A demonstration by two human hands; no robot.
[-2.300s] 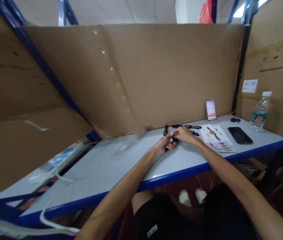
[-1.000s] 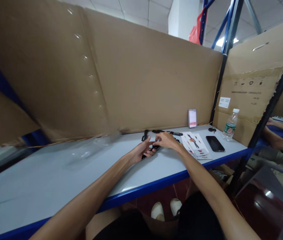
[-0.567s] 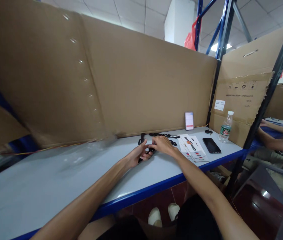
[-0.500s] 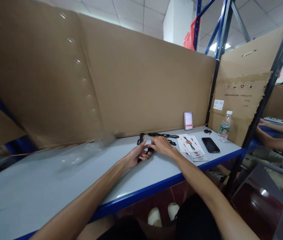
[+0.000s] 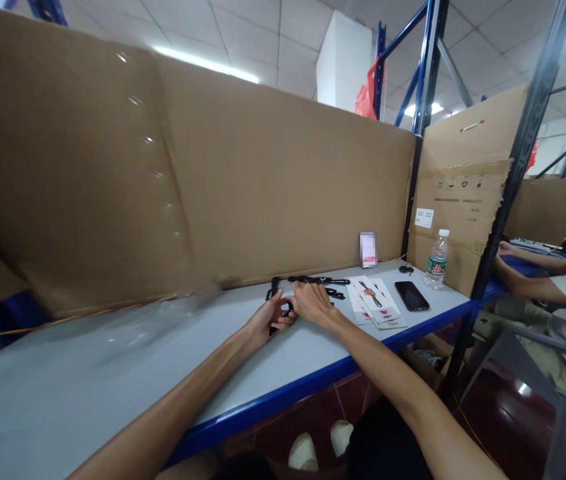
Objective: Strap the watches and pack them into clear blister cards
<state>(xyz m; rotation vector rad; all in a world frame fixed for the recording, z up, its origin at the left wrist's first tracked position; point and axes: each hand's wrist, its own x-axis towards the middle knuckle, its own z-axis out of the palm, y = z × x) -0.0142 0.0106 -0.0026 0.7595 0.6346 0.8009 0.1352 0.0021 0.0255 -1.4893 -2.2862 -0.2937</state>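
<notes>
My left hand is closed around a small black piece, mostly hidden by the fingers, its kind unclear. Beside it, my right hand has its fingers bent down onto the same piece, meeting the left fingertips. Just behind the left hand is a black strap-like item. Past the right hand lie long black strap-like items and a shorter black part. Printed cards, overlapping one another, sit to the right; the top one pictures a black item with an orange detail.
A dark phone, a water bottle and small black objects are at the right. Another phone, lit, leans against the cardboard wall. Clear plastic lies left. A person sits beyond the post.
The view has tilted up and turned slightly right, so the scene sits lower and further left. Both hands stay together on the small black piece, with slight finger movement.
</notes>
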